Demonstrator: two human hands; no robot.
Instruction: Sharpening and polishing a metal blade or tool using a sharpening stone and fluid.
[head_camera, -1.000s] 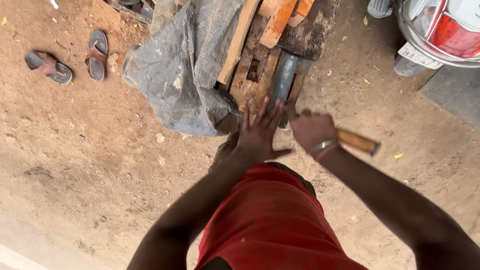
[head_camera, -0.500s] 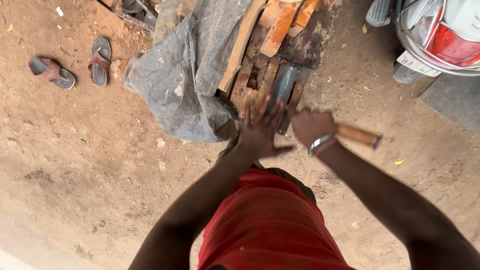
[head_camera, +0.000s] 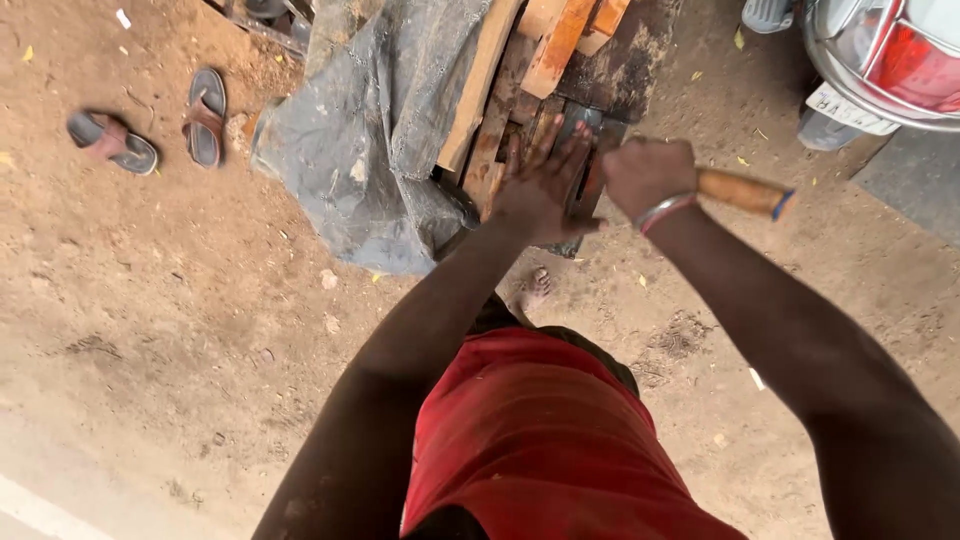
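A: Left hand (head_camera: 540, 190) flat, fingers spread, pressing on the metal piece (head_camera: 572, 130) and wood stack (head_camera: 500, 120). Grips nothing.

B: Right?

A: Right hand (head_camera: 648, 175) fisted tight round a wooden handle (head_camera: 745, 192). Tool head hidden behind the fist, can't tell what it is.

B: Risk?

A: My read: left fingers sit just beside the tool. If it swings or slips, it hits them. The stack looks loose too, so pressure could shift a plank (head_camera: 480, 85).

B: The piece?

A: Dark grey, flat, narrow, mostly under the palm. Lies on the stack, next to the grey tarp (head_camera: 370, 150).

B: Around?

A: Dirt ground (head_camera: 150, 300), two sandals (head_camera: 205, 115) well to the left, vehicle tail (head_camera: 890, 60) top right. Bare toes (head_camera: 535, 290) below the hands.
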